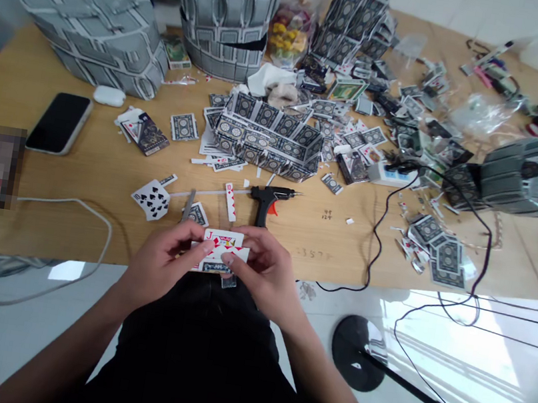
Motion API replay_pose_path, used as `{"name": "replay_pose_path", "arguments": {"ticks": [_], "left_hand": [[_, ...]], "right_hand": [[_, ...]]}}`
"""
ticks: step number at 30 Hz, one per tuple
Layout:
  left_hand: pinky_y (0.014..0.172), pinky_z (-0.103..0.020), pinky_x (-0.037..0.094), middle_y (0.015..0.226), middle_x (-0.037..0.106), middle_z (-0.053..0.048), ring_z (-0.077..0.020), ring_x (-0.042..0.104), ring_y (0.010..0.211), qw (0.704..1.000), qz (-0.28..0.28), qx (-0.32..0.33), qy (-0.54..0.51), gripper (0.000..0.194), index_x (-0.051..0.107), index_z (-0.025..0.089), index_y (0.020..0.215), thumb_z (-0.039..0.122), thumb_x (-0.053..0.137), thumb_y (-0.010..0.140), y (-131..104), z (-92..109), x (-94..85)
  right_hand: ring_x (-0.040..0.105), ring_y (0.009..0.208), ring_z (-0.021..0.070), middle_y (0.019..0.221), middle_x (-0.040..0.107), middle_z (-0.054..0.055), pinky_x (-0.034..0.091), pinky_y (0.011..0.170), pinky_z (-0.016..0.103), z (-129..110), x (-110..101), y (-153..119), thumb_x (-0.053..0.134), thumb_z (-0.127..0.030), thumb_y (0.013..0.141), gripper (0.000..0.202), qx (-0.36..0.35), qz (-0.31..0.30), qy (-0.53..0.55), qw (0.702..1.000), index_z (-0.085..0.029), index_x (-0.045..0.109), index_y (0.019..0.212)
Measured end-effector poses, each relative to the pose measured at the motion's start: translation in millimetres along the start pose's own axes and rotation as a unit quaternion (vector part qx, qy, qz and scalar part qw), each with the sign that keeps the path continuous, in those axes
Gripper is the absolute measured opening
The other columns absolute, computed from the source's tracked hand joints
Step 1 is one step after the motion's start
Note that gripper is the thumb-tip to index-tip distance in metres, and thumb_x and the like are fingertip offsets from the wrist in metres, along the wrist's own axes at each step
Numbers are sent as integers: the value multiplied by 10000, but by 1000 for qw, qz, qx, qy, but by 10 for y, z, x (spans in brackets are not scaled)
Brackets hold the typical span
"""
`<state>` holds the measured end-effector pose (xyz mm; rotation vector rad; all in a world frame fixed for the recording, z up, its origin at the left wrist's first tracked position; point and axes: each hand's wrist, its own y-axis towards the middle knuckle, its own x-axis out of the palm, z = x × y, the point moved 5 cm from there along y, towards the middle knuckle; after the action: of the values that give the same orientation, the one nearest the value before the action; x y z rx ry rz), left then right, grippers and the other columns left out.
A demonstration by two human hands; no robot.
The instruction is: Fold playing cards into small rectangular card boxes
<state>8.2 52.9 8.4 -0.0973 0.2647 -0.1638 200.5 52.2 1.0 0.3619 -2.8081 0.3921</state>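
Observation:
My left hand (170,255) and my right hand (265,269) meet at the table's front edge, each closed on playing cards (223,238). A red jack shows at the top, with a strip of diamonds across it under both thumbs. What lies behind these cards is mostly hidden. Just beyond my hands are a cut ten of spades (152,200), a narrow strip of a red ten (230,201) and a black glue gun (265,202) with an orange trigger. Farther back stands an open box built from folded cards (269,135).
Bag-like forms made of cards (97,28) stand at the back left, another (530,176) at the right. A phone (59,123) lies left. Card scraps (439,247) and a black cable (378,245) are on the right. A round black stand base (360,353) sits on the floor.

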Motion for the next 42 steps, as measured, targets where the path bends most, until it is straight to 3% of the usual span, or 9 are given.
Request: {"name": "replay_pose_path", "arguments": {"ticks": [11, 18, 26, 35, 39, 42], "left_hand": [[591, -210, 491, 754, 707, 7, -125, 614, 628, 1000, -5, 6, 10, 213, 727, 197, 900, 377, 726, 1014, -37, -38, 7], [746, -228, 594, 952, 799, -32, -172, 754, 826, 999, -14, 2, -35, 162, 762, 217, 1119, 335, 736, 1012, -54, -27, 16], [644, -201, 542, 817, 763, 10, -132, 690, 685, 998, 24, 53, -5, 39, 776, 220, 960, 244, 747, 971, -34, 2, 10], [679, -226, 558, 891, 812, -3, -144, 716, 731, 997, 38, 73, -8, 110, 827, 250, 1007, 203, 735, 969, -27, 116, 39], [663, -253, 543, 846, 799, -19, -165, 709, 739, 995, 17, 87, -37, 139, 845, 247, 955, 196, 716, 962, -9, 141, 44], [733, -269, 561, 907, 808, -19, -178, 736, 837, 994, -4, 82, -67, 219, 848, 272, 988, 189, 647, 1003, -15, 121, 23]], "right_hand": [[681, 716, 138, 841, 768, -2, 517, 637, 277, -45, -29, 39, 802, -331, 975, 181, -35, 8, -72, 997, -234, 734, 1113], [670, 711, 149, 867, 789, 10, 490, 622, 296, -14, -22, 8, 805, -386, 984, 196, -38, 8, -97, 995, -244, 745, 1104], [709, 755, 165, 890, 805, 16, 527, 661, 303, -37, -17, -13, 827, -389, 961, 219, -35, 13, -92, 995, -249, 745, 1107], [667, 699, 162, 854, 803, 21, 510, 635, 307, -16, -50, 16, 834, -334, 925, 116, -36, 18, -71, 997, -255, 820, 1009], [498, 556, 119, 679, 716, -7, 375, 524, 269, -68, -66, 27, 836, -291, 885, 54, -51, 33, -101, 993, -254, 871, 904], [548, 569, 131, 731, 775, 17, 411, 528, 277, -101, -65, 19, 825, -270, 871, 69, -49, 40, -109, 992, -271, 892, 854]]}}
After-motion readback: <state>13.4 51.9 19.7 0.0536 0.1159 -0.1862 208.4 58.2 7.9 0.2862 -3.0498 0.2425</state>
